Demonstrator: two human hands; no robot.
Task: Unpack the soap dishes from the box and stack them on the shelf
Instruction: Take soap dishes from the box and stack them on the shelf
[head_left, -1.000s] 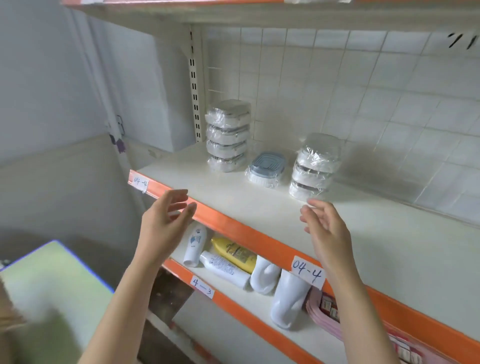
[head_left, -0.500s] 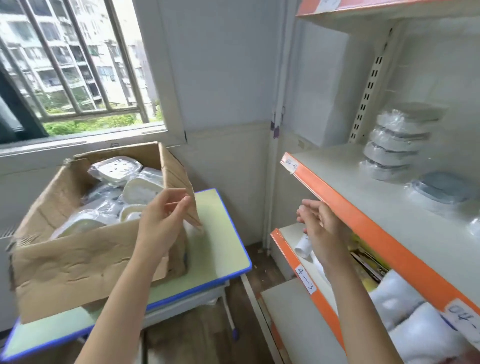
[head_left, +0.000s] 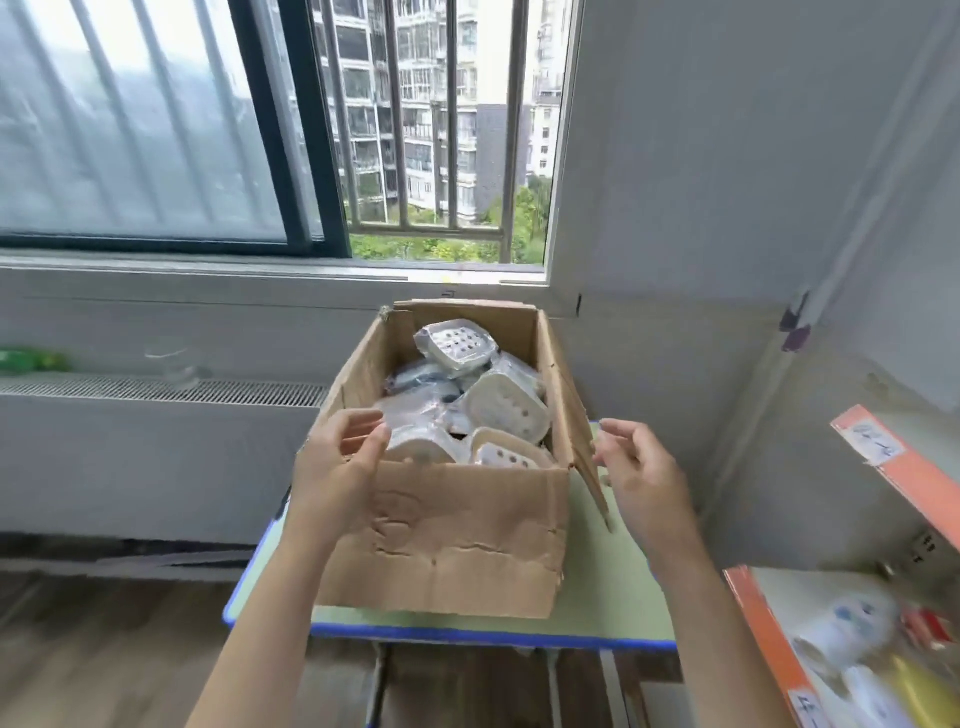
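Both hands, left (head_left: 332, 467) and right (head_left: 636, 470), are being held empty and loosely spread beside the centre-frame box (head_left: 457, 535), whose heaped, slippery-wrapped dishes (head_left: 506, 405) could be spilled.

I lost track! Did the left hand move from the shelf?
Yes. The left hand went from the orange shelf edge to the near-left corner of the cardboard box.

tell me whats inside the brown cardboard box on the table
The brown cardboard box holds plastic-wrapped white soap dishes, some with drain holes, piled loosely. Whatever lies beneath the top layer is covered.
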